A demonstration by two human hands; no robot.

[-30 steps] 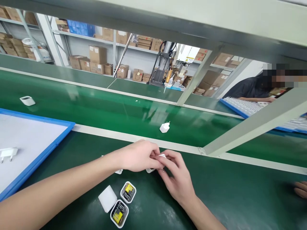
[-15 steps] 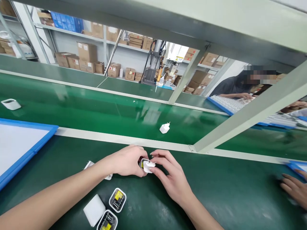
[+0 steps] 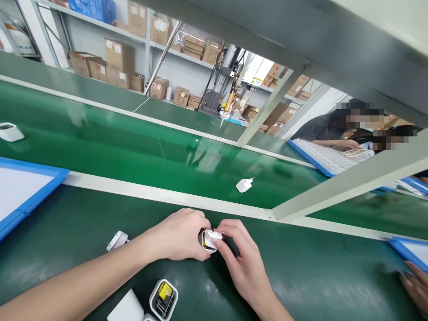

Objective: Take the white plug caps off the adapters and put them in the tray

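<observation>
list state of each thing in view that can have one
held housing, open, yellow visible inside
held plug cap, tilted at opening, unseated
left hand, closed on held housing
right hand, pinching held plug cap
near housing, open end up
loose plug cap, lying detached
lone charger, lying on its side
far-left housing, open

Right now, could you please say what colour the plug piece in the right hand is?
White; the plug piece shows best in the head view.
</observation>
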